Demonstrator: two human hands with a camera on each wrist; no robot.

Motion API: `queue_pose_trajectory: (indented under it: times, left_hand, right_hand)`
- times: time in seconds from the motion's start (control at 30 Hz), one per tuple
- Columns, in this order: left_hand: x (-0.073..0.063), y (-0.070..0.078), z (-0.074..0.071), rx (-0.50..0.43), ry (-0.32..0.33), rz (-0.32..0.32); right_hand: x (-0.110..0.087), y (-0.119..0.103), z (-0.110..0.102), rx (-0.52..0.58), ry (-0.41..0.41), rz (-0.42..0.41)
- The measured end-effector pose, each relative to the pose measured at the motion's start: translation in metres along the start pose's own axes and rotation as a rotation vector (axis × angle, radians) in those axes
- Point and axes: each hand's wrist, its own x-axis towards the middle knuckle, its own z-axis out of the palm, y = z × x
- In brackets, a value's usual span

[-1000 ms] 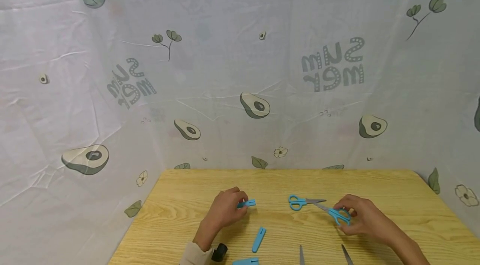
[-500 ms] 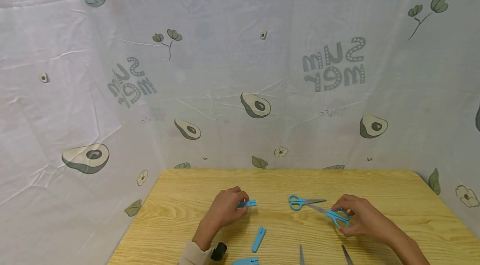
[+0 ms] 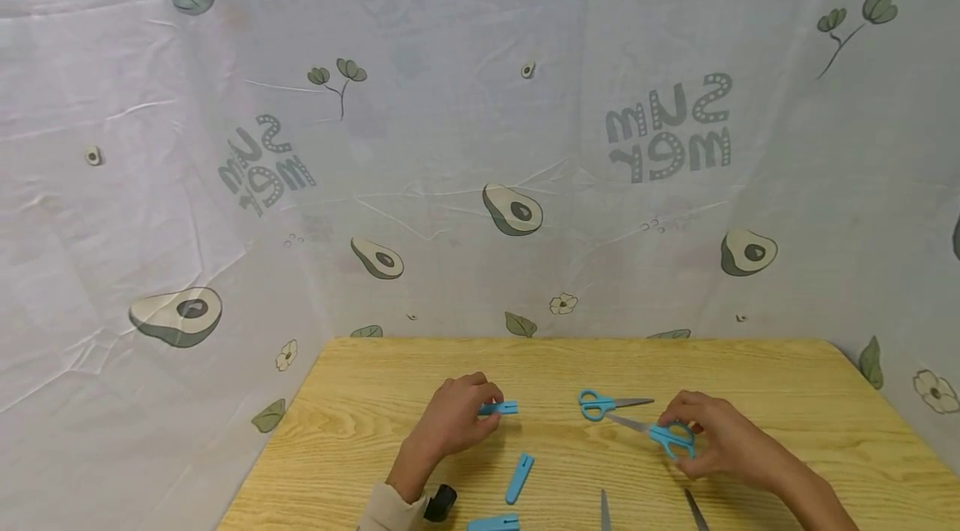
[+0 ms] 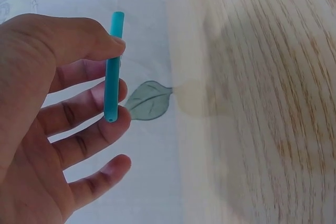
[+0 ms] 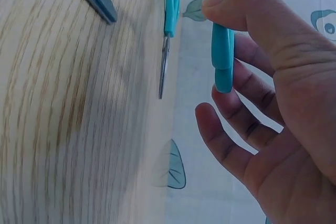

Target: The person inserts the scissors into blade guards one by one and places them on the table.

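My left hand [image 3: 453, 418] pinches a flat blue scissors sheath [image 4: 112, 85] between thumb and fingertips, its slotted end pointing right in the head view. With thumb and fingers my right hand [image 3: 723, 441] holds a pair of blue-handled scissors [image 3: 670, 436] by the handles. Their blades point left, toward the sheath, with a gap between the two. Another pair of blue scissors [image 3: 596, 406] lies on the table behind, its blades to the right; the held blade's tip overlaps its handle in the head view.
A second sheath [image 3: 519, 478] lies in front of the left hand, and a third sheath [image 3: 492, 523] is cut off at the bottom edge. Two metal blades [image 3: 605, 508] poke in from the bottom. A patterned curtain [image 3: 450, 139] hangs behind the wooden table [image 3: 375, 364].
My right hand has moved the scissors slightly left and toward me, the blade tip passing from the other pair's blades to near its handles. The left hand has barely shifted right.
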Motion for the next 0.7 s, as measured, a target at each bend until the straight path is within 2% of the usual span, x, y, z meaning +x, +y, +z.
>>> queue_pose_trajectory:
  times: [0.17, 0.37, 0.7]
  left_hand:
    - [-0.0004, 0.0012, -0.0007, 0.012, -0.013, -0.005]
    - [0.0000, 0.0048, -0.0030, 0.017, -0.026, -0.012]
    - [0.0004, 0.0097, -0.0040, 0.028, -0.010, 0.012]
  right_hand:
    - [0.0014, -0.0031, 0.0032, 0.013, 0.001, 0.010]
    - [0.0031, -0.0043, 0.0059, 0.026, 0.006, -0.019]
    - [0.0042, -0.0036, 0.0088, 0.035, -0.006, -0.062]
